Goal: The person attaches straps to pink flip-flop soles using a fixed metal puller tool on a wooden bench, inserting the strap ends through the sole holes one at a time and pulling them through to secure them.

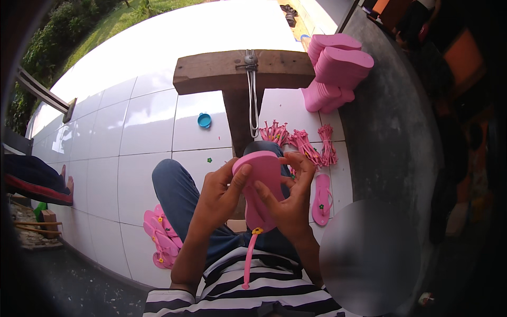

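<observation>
A pink flip-flop sole [262, 168] is held up between my two hands over my lap. My left hand [217, 191] grips its left edge, with the thumb lying on the flat face. On the other side, my right hand [293, 206] is closed around the right edge, fingers curled and thumb on the face. From the sole's lower end a pink strap [250, 259] hangs down in front of my striped shirt. A yellow flower ornament [257, 231] sits where the strap meets the sole. My right fingertips are partly hidden behind the sole.
A wooden T-shaped stand [203, 71] with a metal wire loop [252, 105] stands ahead. Stacked pink soles [343, 63], strap bundles [306, 145] and a flip-flop [321, 201] lie right. Several flip-flops [161, 235] lie left; a blue dish [204, 120] is on the tiles. Another person's leg [37, 177] is far left.
</observation>
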Motion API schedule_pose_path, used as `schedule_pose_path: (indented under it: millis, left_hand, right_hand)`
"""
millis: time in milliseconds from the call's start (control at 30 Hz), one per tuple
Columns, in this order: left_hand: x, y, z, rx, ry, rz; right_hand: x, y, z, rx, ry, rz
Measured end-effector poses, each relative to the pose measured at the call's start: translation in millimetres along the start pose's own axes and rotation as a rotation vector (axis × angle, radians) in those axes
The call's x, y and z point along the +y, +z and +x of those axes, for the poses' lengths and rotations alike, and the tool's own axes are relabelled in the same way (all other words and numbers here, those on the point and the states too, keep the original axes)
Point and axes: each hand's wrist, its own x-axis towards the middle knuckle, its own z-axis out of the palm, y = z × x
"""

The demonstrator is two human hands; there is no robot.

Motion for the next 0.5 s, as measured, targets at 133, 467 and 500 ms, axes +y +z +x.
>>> schedule_pose_path:
  millis: [133, 467, 500]
  left_hand:
    - [-24.7, -10.8, 6.6, 0.146, -0.16, -0.099]
    - [-32.9, -28.8, 17.1, 0.111, 0.129, 0.573]
    - [-33.9, -30.8, 22.1, 0.17, 0.132, 0.473]
  right_hand:
    - [2.4, 9.4, -11.6, -0.251, -0.226, -0.602]
    - [24.6, 22.5, -3.5, -0.458, -0.394, -0.59]
    - [22.5, 18.6, -2.1, -0.49, -0.404, -0.545]
